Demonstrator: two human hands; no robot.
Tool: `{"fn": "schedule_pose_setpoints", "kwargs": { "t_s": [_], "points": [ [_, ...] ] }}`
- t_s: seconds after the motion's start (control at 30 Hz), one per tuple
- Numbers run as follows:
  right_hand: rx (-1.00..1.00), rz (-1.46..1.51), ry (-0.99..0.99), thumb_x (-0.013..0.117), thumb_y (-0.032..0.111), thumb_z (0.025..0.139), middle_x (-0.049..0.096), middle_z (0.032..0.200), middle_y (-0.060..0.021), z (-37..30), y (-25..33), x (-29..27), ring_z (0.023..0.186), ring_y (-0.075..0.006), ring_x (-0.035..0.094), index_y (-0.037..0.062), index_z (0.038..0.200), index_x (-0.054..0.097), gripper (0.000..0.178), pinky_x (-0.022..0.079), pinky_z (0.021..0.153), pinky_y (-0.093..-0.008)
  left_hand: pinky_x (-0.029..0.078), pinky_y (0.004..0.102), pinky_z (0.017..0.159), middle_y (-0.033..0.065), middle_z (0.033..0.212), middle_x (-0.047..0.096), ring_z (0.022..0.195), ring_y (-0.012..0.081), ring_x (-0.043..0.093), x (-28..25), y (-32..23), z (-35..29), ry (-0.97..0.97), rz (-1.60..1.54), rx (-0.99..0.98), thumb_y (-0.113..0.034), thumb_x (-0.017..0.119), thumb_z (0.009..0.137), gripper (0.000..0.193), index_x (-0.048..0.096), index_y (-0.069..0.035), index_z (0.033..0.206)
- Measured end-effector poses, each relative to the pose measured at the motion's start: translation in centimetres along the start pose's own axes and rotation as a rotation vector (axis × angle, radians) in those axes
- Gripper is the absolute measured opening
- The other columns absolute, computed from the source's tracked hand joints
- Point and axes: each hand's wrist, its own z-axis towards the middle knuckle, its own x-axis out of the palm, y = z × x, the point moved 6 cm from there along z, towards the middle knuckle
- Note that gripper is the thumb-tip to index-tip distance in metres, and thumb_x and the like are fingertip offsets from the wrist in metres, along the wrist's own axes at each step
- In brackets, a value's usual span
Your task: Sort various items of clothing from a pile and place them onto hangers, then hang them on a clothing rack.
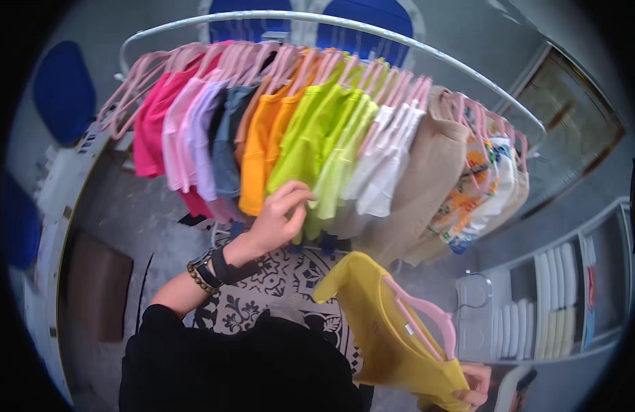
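As left hand [281, 214] half-curls, right [474, 386] grips shirt [364, 296]

A mustard-yellow top [372, 316] (a pink hanger [442, 318] showing at its neckline) is held aslant at lower right.

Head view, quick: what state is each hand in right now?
Left hand: partly curled by the green garments; whether it grips one can't be told.
Right hand: closed, holding the yellow shirt.

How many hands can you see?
2: the left hand is by the green clothes on the rack; the right hand, at lower right and maybe partly hidden, grips the yellow shirt.
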Motion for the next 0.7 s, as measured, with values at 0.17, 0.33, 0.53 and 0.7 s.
{"fn": "schedule_pose_setpoints", "kwargs": {
  "t_s": [0.17, 0.33, 0.53, 0.7],
  "points": [
    [0.252, 0.469, 0.183, 0.066, 0.011, 0.068, 0.061, 0.118, -0.0257, 1.6, 1.1, 7.6, 0.109, -0.0336, 0.06, -0.0084, 0.121, 0.055, 0.057, 0.046, 0.099, -0.0441, 0.044, 0.0396, 0.092, 0.0211, 0.12, 0.049, 0.112, 0.038, 0.052, -4.6, -3.4, -0.1, -0.229, 0.338, 0.187, 0.005, 0.054, 0.075, 0.036, 0.06, -0.001, 0.111],
    [0.225, 0.495, 0.186, 0.06, 0.013, 0.049, 0.069, 0.093, -0.0222, 3.5, 3.7, 13.5, 0.079, -0.025, 0.068, -0.0192, 0.106, 0.06, 0.066, 0.053, 0.077, -0.029, 0.03, 0.0363, 0.113, 0.0196, 0.145, 0.04, 0.135, 0.0272, 0.04, -3.5, 4.6, 2.3, -0.237, 0.158, -0.167, -0.016, 0.051, 0.092, 0.052, 0.041, 0.003, 0.139],
    [0.154, 0.516, 0.267, 0.061, 0.012, 0.052, 0.069, 0.096, -0.0218, 6.2, 9.8, 18.9, 0.084, -0.0245, 0.068, -0.0174, 0.11, 0.059, 0.065, 0.052, 0.081, -0.0291, 0.028, 0.0322, 0.114, 0.0119, 0.142, 0.049, 0.132, 0.02, 0.044, 0.5, 6.1, 5.9, 0.448, -0.663, -0.248, -0.029, 0.04, 0.104, 0.049, 0.043, 0.003, 0.141],
    [0.07, 0.501, 0.267, 0.062, 0.007, 0.059, 0.068, 0.105, -0.0211, 8.8, 12.5, 23.3, 0.094, -0.0235, 0.067, -0.0173, 0.118, 0.054, 0.064, 0.05, 0.09, -0.0292, 0.023, 0.031, 0.115, 0.0142, 0.148, 0.042, 0.138, 0.022, 0.037, -5.0, 10.6, 4.3, -0.003, -0.353, -0.32, -0.034, 0.039, 0.104, 0.055, 0.037, 0.001, 0.146]
  ]
}}
